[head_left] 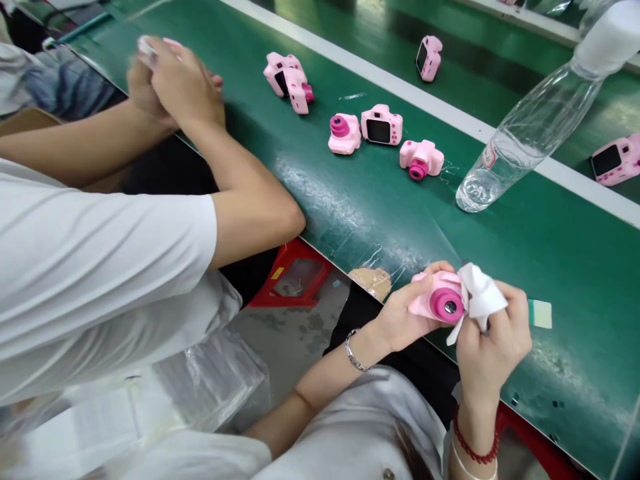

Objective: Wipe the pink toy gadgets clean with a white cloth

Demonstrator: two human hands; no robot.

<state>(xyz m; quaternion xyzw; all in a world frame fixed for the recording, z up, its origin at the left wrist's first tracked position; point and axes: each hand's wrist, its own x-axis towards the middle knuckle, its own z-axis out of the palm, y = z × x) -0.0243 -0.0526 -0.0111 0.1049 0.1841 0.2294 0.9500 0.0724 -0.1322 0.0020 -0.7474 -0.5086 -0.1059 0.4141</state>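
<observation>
A pink toy camera [424, 301] with a magenta lens faces up in my left hand [400, 320], whose fingers are closed around its left side. My right hand [493, 340] pinches a crumpled white cloth [481, 293] and presses it against the camera's right end. The cloth covers that end of the camera. Both hands are just over the near edge of the green table [575, 247]. A bracelet circles my left wrist, and a red beaded band is on my right one.
Several pink toy cameras [381, 125] stand along the table, and others [429, 59] sit beyond the white strip. A clear bottle [525, 133] stands ahead of my right hand. At left, a co-worker's hands [180, 83] hold something white; their elbow [285, 217] rests near the edge.
</observation>
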